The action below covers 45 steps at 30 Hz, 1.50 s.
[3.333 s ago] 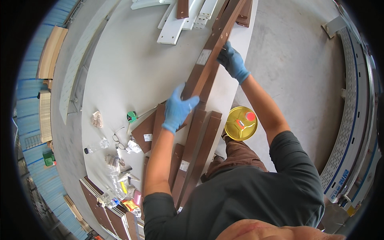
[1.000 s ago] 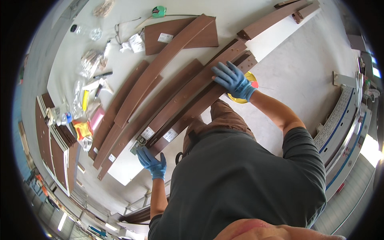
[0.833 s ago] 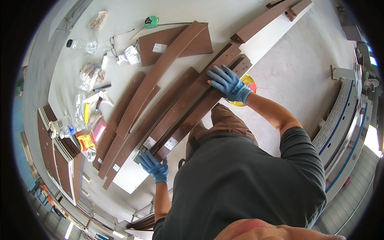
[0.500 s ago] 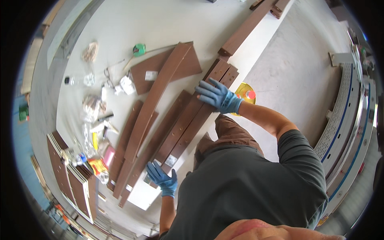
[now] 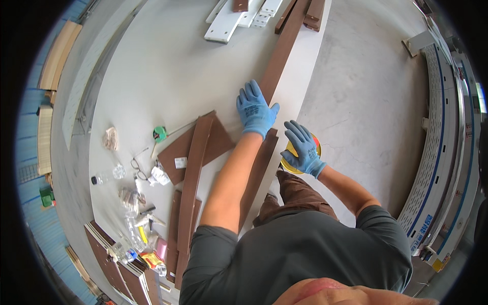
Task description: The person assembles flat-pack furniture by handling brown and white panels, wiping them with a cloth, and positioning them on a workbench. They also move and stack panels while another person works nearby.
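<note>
My left hand (image 5: pixel 256 109), in a blue work glove, is open with its fingers stretched out. It lies at the near end of a long brown board (image 5: pixel 287 48); whether it presses on the board I cannot tell. My right hand (image 5: pixel 305 150), gloved alike, is also open and holds nothing. It hovers past the table's right edge, above a round yellow container (image 5: pixel 291 163) with a red part, which it mostly covers. Other brown boards (image 5: pixel 260 165) lie beside my left forearm, which partly hides them.
On the white table (image 5: pixel 168 66) sit a labelled brown panel (image 5: pixel 218 140), a green tape measure (image 5: pixel 160 133), glasses (image 5: pixel 140 170) and a plastic bottle (image 5: pixel 107 175). White panels (image 5: pixel 223 25) lie at the far end. Stacked panels (image 5: pixel 109 259) stand lower left; a long perforated rack (image 5: pixel 432 137) runs along the right.
My left hand has moved from the boards' near end up to the long board. My right hand has left the boards and moved beyond the table edge. The view has shifted.
</note>
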{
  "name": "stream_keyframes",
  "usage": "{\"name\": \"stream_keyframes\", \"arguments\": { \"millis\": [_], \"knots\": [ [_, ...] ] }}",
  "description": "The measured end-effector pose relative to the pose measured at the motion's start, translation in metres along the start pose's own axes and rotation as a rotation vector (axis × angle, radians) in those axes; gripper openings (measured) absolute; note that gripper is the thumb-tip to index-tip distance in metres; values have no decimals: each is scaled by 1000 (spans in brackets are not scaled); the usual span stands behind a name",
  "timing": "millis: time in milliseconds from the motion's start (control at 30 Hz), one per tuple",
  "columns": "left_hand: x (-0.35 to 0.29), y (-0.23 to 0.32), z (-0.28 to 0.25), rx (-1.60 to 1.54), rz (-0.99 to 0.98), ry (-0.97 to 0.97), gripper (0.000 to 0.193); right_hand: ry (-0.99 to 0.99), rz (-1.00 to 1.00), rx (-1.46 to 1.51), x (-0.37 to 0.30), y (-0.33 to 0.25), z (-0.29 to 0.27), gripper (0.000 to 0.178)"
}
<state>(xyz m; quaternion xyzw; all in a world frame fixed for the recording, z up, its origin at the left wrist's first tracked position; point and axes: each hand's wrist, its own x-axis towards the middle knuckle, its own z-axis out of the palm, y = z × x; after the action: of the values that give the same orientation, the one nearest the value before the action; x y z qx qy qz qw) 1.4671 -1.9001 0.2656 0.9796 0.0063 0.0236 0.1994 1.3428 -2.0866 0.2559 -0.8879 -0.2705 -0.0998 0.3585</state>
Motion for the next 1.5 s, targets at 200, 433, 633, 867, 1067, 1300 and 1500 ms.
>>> {"name": "stream_keyframes", "arguments": {
  "millis": [200,433,633,867,1067,1300,1500],
  "knots": [
    [51,13,18,-17,-237,-380,106,16,194,18,-18,29,-9,67],
    [63,20,-54,38,-218,-286,95,185,275,127,7,55,-3,58],
    [54,18,-23,29,-215,-282,100,220,686,495,73,85,13,57],
    [47,10,26,62,-220,-325,99,155,740,551,63,77,15,52],
    [60,26,-33,63,-238,-289,87,199,763,646,50,81,21,51],
    [52,46,-134,21,-177,-208,100,336,587,1697,169,128,25,54],
    [-11,36,-150,14,-185,-131,102,272,840,1756,244,135,38,29]
  ]
}}
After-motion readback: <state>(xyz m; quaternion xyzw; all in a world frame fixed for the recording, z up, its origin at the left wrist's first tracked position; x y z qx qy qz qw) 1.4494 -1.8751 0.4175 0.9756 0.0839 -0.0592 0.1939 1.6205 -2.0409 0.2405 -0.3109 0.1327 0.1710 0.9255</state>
